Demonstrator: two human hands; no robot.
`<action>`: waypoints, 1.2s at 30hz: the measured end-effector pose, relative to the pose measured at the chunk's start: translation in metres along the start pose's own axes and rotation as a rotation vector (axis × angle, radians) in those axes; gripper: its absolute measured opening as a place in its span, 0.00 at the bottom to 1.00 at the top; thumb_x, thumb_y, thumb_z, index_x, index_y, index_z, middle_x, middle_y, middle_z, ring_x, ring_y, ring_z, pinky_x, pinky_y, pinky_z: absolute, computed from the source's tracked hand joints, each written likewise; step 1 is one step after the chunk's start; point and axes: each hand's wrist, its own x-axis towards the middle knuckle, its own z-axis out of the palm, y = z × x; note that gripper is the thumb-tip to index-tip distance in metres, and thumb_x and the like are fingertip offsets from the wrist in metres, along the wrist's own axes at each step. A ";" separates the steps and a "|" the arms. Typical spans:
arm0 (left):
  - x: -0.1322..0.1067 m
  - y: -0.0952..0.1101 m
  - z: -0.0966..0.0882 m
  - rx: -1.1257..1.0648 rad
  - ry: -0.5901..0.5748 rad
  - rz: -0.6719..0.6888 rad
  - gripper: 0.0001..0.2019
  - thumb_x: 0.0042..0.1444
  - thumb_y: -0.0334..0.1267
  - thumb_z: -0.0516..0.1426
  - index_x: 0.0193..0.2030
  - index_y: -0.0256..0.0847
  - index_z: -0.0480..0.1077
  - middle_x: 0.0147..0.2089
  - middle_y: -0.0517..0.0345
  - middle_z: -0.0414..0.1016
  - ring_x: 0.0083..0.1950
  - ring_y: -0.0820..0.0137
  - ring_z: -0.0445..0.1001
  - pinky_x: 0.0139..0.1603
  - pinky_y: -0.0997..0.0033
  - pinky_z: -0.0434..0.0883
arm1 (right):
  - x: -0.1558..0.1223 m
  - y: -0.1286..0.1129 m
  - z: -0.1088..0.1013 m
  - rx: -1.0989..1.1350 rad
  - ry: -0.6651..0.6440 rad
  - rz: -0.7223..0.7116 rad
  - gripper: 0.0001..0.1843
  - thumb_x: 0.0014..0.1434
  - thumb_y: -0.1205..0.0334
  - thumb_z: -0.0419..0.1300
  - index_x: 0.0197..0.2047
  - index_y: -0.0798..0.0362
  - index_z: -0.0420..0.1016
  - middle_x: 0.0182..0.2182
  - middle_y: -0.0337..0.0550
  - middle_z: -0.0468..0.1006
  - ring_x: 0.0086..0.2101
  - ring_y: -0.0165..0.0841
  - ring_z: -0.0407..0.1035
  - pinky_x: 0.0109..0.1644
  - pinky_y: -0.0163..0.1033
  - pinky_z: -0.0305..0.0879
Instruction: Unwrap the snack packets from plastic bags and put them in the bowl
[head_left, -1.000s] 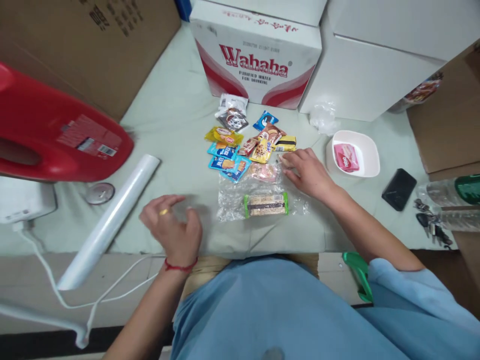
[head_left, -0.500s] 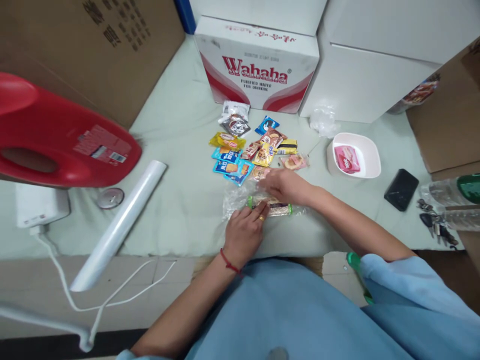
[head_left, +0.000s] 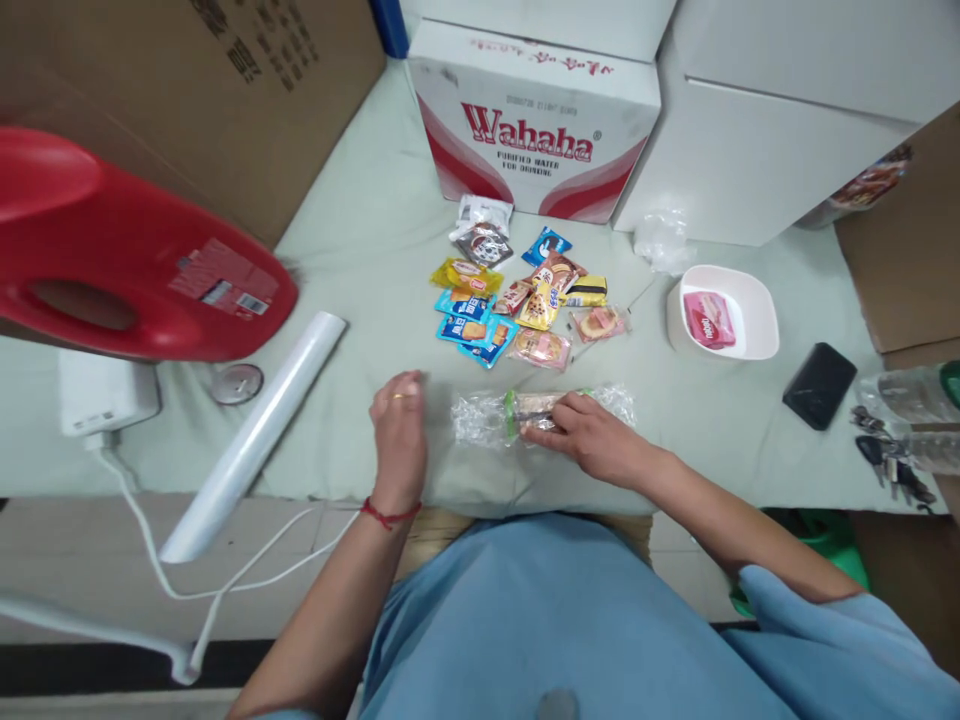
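A snack bar in a green-ended wrapper lies on the table in front of me, with crinkled clear plastic film spread out past both its ends. My right hand grips the bar from above, thumb and fingers over its right half, which they hide. My left hand, wearing a ring and a red cord bracelet, is off to the left of the film, seen edge-on with nothing visible in it; its fingertips are slightly blurred. Two pink-wrapped snacks, one a pink packet, lie just beyond the bar.
Several small snack packets are heaped before a Wahaba-style white water carton. To the right are a white bowl holding a red packet, a black object and keys. A film roll and red jug stand left.
My left hand has let go of the bar and moved left. My right hand has come down from the film's far edge onto the bar, and the pink packet is uncovered.
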 end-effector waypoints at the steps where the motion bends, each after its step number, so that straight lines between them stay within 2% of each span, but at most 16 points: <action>1: 0.001 0.003 0.003 0.088 -0.061 0.014 0.20 0.66 0.52 0.53 0.54 0.42 0.75 0.68 0.43 0.71 0.76 0.51 0.59 0.78 0.42 0.54 | 0.000 -0.001 0.000 -0.005 0.003 0.009 0.27 0.74 0.71 0.51 0.71 0.46 0.69 0.42 0.50 0.73 0.44 0.42 0.60 0.47 0.45 0.57; 3: -0.002 0.009 0.009 0.208 -0.158 0.063 0.19 0.55 0.54 0.63 0.45 0.42 0.76 0.72 0.42 0.67 0.79 0.44 0.51 0.78 0.36 0.50 | -0.002 -0.003 -0.002 -0.019 0.006 0.031 0.25 0.75 0.68 0.52 0.71 0.45 0.69 0.42 0.49 0.72 0.46 0.43 0.60 0.48 0.45 0.57; 5: -0.009 0.018 0.011 0.185 -0.215 0.090 0.14 0.52 0.50 0.65 0.38 0.42 0.75 0.67 0.43 0.72 0.74 0.45 0.62 0.74 0.40 0.59 | -0.005 -0.005 -0.003 -0.031 0.009 0.056 0.24 0.75 0.65 0.54 0.71 0.44 0.69 0.43 0.49 0.72 0.48 0.43 0.61 0.49 0.45 0.58; 7: -0.016 0.028 0.010 0.044 -0.233 0.044 0.10 0.56 0.46 0.62 0.34 0.42 0.73 0.52 0.48 0.79 0.55 0.57 0.77 0.61 0.53 0.73 | -0.007 -0.008 -0.004 -0.028 0.017 0.067 0.23 0.75 0.61 0.55 0.71 0.43 0.69 0.44 0.49 0.73 0.49 0.44 0.61 0.50 0.46 0.58; 9: -0.023 0.042 0.011 -0.102 -0.234 -0.031 0.08 0.58 0.44 0.61 0.35 0.42 0.72 0.38 0.57 0.78 0.37 0.68 0.77 0.42 0.67 0.75 | -0.009 -0.010 -0.004 -0.020 0.026 0.071 0.23 0.75 0.61 0.55 0.71 0.43 0.70 0.43 0.49 0.73 0.49 0.44 0.61 0.50 0.46 0.58; 11: -0.028 0.057 0.017 -0.178 -0.238 -0.025 0.06 0.60 0.42 0.61 0.37 0.42 0.73 0.32 0.61 0.77 0.32 0.71 0.74 0.34 0.72 0.72 | -0.008 -0.012 -0.003 -0.010 0.033 0.079 0.22 0.75 0.61 0.55 0.70 0.43 0.71 0.43 0.49 0.74 0.50 0.45 0.61 0.50 0.47 0.58; 13: -0.033 0.071 0.028 -0.167 -0.298 0.110 0.05 0.62 0.38 0.59 0.39 0.42 0.76 0.36 0.59 0.79 0.35 0.70 0.77 0.36 0.71 0.75 | -0.008 -0.014 -0.001 0.008 0.044 0.094 0.19 0.75 0.62 0.55 0.66 0.44 0.75 0.43 0.50 0.75 0.52 0.46 0.62 0.51 0.48 0.60; 16: -0.043 0.083 0.048 -0.005 -0.416 0.406 0.10 0.66 0.34 0.56 0.45 0.41 0.80 0.47 0.51 0.83 0.48 0.64 0.81 0.51 0.62 0.79 | -0.013 -0.014 -0.001 0.075 0.084 0.111 0.13 0.75 0.61 0.56 0.54 0.49 0.81 0.44 0.52 0.76 0.53 0.46 0.63 0.54 0.49 0.62; 19: -0.056 0.080 0.059 0.221 -0.398 0.629 0.13 0.68 0.33 0.55 0.51 0.37 0.79 0.55 0.44 0.82 0.55 0.58 0.79 0.59 0.54 0.77 | -0.028 -0.011 -0.002 0.246 0.158 0.169 0.14 0.75 0.60 0.54 0.48 0.51 0.81 0.42 0.50 0.79 0.51 0.43 0.67 0.55 0.48 0.65; 21: -0.064 0.075 0.060 0.338 -0.371 0.724 0.15 0.67 0.31 0.55 0.56 0.35 0.77 0.58 0.42 0.81 0.57 0.56 0.78 0.58 0.54 0.77 | -0.042 -0.005 -0.001 0.347 0.228 0.351 0.18 0.77 0.57 0.51 0.42 0.51 0.80 0.35 0.47 0.78 0.44 0.41 0.69 0.52 0.46 0.67; 23: -0.070 0.071 0.059 0.419 -0.361 0.792 0.18 0.64 0.28 0.56 0.60 0.33 0.76 0.61 0.41 0.80 0.59 0.55 0.77 0.56 0.54 0.76 | -0.052 0.002 0.004 0.337 0.327 0.641 0.23 0.77 0.52 0.49 0.36 0.51 0.78 0.30 0.46 0.76 0.38 0.41 0.68 0.48 0.46 0.67; 26: -0.073 0.071 0.057 0.515 -0.363 0.832 0.19 0.64 0.27 0.56 0.61 0.31 0.75 0.63 0.40 0.79 0.57 0.54 0.77 0.51 0.53 0.74 | -0.057 0.011 0.018 0.191 0.502 0.955 0.23 0.74 0.43 0.53 0.44 0.53 0.78 0.36 0.50 0.76 0.42 0.46 0.68 0.50 0.51 0.67; 28: -0.074 0.072 0.056 0.549 -0.356 0.824 0.19 0.65 0.28 0.56 0.61 0.32 0.75 0.64 0.42 0.79 0.55 0.54 0.77 0.47 0.53 0.72 | -0.055 0.014 0.026 0.174 0.553 0.952 0.25 0.70 0.40 0.57 0.53 0.54 0.77 0.44 0.55 0.77 0.49 0.49 0.67 0.58 0.56 0.65; 31: -0.073 0.072 0.054 0.541 -0.332 0.812 0.18 0.67 0.29 0.55 0.61 0.37 0.76 0.65 0.46 0.79 0.61 0.53 0.76 0.54 0.50 0.69 | -0.049 0.012 0.026 0.319 0.556 0.823 0.18 0.69 0.45 0.60 0.50 0.51 0.77 0.49 0.55 0.77 0.54 0.48 0.68 0.62 0.56 0.65; 34: -0.073 0.069 0.054 0.517 -0.314 0.836 0.19 0.68 0.27 0.53 0.61 0.40 0.77 0.64 0.49 0.80 0.66 0.55 0.74 0.63 0.49 0.64 | -0.045 0.006 0.010 0.461 0.605 0.822 0.11 0.70 0.52 0.58 0.44 0.50 0.76 0.44 0.49 0.78 0.44 0.41 0.73 0.50 0.46 0.71; 36: -0.074 0.066 0.055 0.511 -0.311 0.860 0.19 0.69 0.27 0.52 0.61 0.40 0.77 0.64 0.50 0.79 0.65 0.57 0.75 0.63 0.50 0.64 | -0.038 0.001 -0.004 0.498 0.599 0.840 0.09 0.70 0.54 0.58 0.42 0.49 0.75 0.38 0.44 0.79 0.36 0.37 0.72 0.42 0.42 0.70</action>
